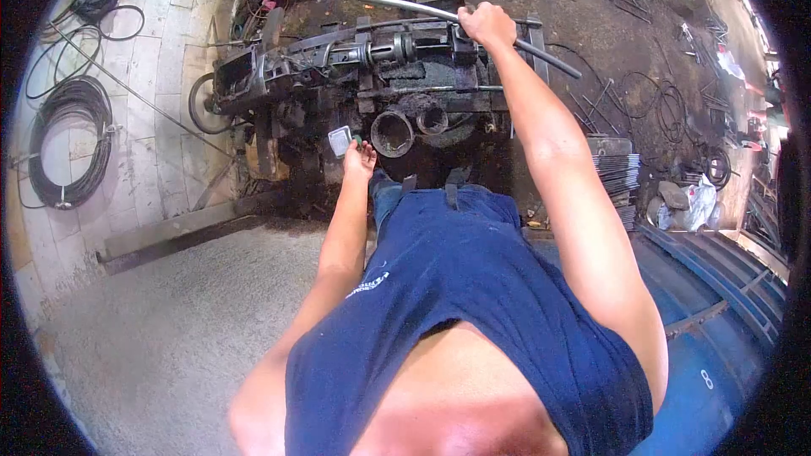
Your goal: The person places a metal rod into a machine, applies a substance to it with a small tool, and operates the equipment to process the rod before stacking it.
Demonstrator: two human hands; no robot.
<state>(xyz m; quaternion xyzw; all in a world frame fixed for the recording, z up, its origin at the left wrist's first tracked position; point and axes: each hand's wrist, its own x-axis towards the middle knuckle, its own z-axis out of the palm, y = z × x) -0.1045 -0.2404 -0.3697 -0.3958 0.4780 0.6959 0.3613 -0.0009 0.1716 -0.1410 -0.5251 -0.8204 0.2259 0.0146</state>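
A long grey metal rod (pixel 549 59) lies slantwise over the right end of a dark, greasy machine (pixel 389 51). My right hand (pixel 488 24) is closed around the rod near its middle. Lower down, in front of the machine, my left hand (pixel 360 157) has its fingers curled upward, beside a small clear square container (pixel 340 141). Something small and green shows at its fingertips, too small to name. Just right of that hand is a round metal ring or pot (pixel 393 133), with a smaller one (pixel 432 121) beyond it.
Coiled black cable (pixel 71 142) lies on the pale tiles at left. A stack of thin metal rods (pixel 618 171) stands at right, near a white plastic bag (pixel 701 203). Blue metal panels (pixel 718 321) fill the lower right. A metal beam (pixel 177 228) lies at lower left.
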